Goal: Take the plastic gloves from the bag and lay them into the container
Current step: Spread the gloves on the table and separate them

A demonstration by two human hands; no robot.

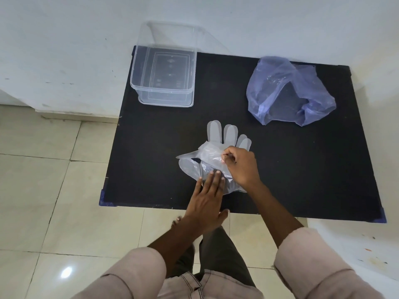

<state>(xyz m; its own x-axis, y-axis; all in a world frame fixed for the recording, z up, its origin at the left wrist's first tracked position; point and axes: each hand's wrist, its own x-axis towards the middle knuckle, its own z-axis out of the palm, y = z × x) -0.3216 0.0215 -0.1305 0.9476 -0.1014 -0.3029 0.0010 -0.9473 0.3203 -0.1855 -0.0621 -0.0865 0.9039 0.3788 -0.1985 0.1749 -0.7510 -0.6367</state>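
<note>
The left hand lies flat and open on the plastic gloves. The right hand pinches one. Next it likely must lift it into the empty container.

Soft, even light fills the scene, bright enough that the black table keeps its edges crisp against the pale floor tiles, and only faint shadows show on it. To the lower left of the table, one small white glare spot shines on the glossy floor. Focus is sharp around the table's middle, while the wide lens bows the table's edges and stretches the sleeves below it.
</note>
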